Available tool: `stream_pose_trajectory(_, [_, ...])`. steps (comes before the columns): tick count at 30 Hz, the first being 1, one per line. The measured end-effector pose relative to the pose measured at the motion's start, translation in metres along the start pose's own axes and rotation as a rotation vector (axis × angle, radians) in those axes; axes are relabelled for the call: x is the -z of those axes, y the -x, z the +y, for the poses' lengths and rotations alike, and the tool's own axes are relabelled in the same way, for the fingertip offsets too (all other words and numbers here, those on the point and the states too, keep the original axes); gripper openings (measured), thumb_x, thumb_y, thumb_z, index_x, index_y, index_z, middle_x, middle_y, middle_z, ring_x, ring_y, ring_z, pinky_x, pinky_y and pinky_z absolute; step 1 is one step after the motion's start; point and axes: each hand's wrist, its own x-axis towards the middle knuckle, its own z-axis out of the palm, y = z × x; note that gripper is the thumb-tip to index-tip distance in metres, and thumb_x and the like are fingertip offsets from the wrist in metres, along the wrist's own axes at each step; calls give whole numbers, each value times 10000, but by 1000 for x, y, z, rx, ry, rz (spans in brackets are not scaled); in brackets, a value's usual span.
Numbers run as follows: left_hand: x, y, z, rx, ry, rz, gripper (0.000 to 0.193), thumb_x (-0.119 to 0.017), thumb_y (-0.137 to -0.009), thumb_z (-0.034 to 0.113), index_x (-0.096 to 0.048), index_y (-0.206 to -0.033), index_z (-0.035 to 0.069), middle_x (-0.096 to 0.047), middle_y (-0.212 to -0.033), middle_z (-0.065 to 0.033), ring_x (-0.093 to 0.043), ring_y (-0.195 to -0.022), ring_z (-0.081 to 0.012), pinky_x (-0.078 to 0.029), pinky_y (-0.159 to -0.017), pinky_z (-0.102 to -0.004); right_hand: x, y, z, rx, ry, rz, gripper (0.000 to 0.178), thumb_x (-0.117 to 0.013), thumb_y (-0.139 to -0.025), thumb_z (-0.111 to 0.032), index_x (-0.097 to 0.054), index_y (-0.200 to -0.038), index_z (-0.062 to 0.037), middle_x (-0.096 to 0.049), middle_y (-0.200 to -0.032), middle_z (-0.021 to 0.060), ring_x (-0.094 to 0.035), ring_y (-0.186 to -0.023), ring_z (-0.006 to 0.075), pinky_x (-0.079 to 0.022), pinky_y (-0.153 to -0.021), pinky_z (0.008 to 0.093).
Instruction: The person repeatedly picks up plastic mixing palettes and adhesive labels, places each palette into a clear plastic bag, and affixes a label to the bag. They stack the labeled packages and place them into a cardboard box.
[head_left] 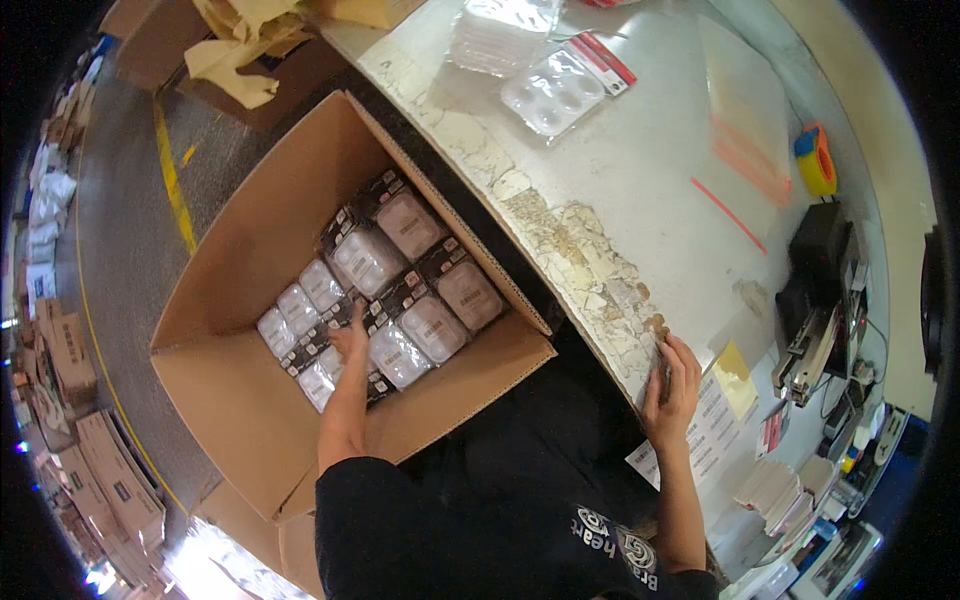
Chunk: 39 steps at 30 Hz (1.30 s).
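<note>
One carton, about ten packs;
my left hand among them, grip I can't tell; my right hand half-curled at one table.

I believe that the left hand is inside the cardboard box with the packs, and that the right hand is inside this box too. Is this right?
Not entirely: the right hand is outside the box, at the edge of the table, as the head view shows. The left hand is indeed inside the box with the packs.
</note>
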Motion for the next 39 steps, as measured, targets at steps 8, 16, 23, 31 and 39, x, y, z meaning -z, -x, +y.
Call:
stream_pose_trajectory(8, [-29,-18,137,-625,-80,-207,843,-553,-884,426,-30,-1487,154,-337,-1432,-221,-293,-1329,-387,-287,-1076,-402,-3,10,-2,-67,48,38,395,-571,-760,77,-548,-1141,-24,-551,-1223,127,-503,-1154,329,-390,-966,409])
stream_pose_trajectory(16, [-6,7,167,-406,-296,-295,830,-578,-882,366,-43,-1485,169,-355,-1402,-276,-240,-1344,-427,-252,-1079,-453,-1,11,3,-40,40,32,429,-609,-742,24,-537,-1157,-58,-539,-1242,100,-503,-1163,297,-393,-911,395])
stream_pose_trajectory(23, [142,143,336,-1394,709,552,418,-563,-925,184,-453,-1262,-37,-435,-1315,-183,-435,-1206,-284,-402,-976,-414,17,1,5,-36,-128,55,404,-633,-764,-14,-534,-1154,-49,-551,-1204,117,-519,-1117,307,-417,-920,400])
stream_pose_trajectory(31, [138,201,556,-686,-56,-819,843,-724,-631,561,-491,-1283,78,-452,-1334,-159,-442,-1200,-328,-327,-983,-532,9,-61,-3,-319,-625,-86,325,-596,-859,-111,-532,-1160,-5,-591,-1085,189,-614,-899,337,-501,-795,387])
stream_pose_trajectory(39, [120,195,541,-743,37,-1044,672,-647,-723,521,-539,-1251,121,-574,-1205,-121,-580,-1052,-262,-455,-895,-480,-84,-259,-34,-686,-847,-334,385,-570,-878,-371,-656,-821,0,-665,-653,116,-669,-708,270,-515,-728,363])
